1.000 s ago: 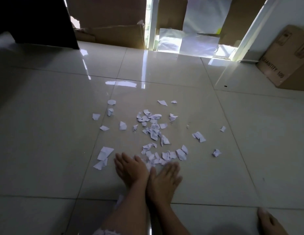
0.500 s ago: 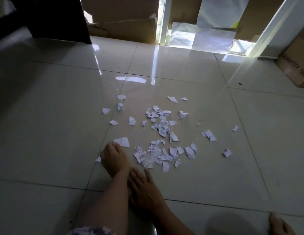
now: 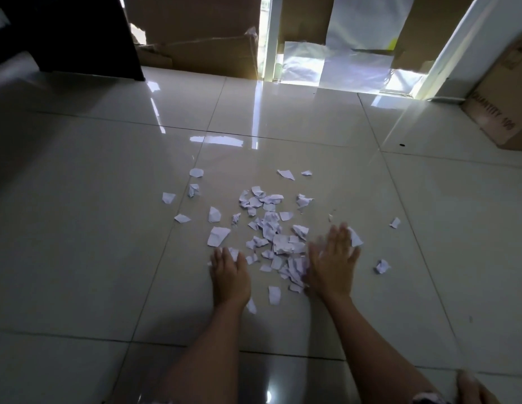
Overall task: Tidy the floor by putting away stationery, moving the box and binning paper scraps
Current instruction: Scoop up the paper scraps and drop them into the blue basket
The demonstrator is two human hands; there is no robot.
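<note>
Torn white paper scraps (image 3: 271, 231) lie strewn over the glossy tiled floor (image 3: 79, 228). Both of my hands rest palm down on the floor, one on each side of the densest heap. My left hand (image 3: 229, 274) sits at the heap's left edge with its fingertips on a few scraps. My right hand (image 3: 332, 260) lies flat at the right edge, fingers spread, touching scraps along its inner side and one scrap at its fingertips. Neither hand grips anything. Loose scraps lie apart at the left (image 3: 168, 197) and the right (image 3: 382, 266).
A brown cardboard box (image 3: 504, 112) printed with text stands at the far right. More cardboard (image 3: 207, 51) and white sheets (image 3: 341, 62) lean against the back by a bright doorway. A dark piece of furniture (image 3: 79, 36) stands at the back left.
My hands, close together at the heap's near left side, have parted. The right hand has swung to the heap's right edge; the left stays at its left. The near scraps are bunched closer.
</note>
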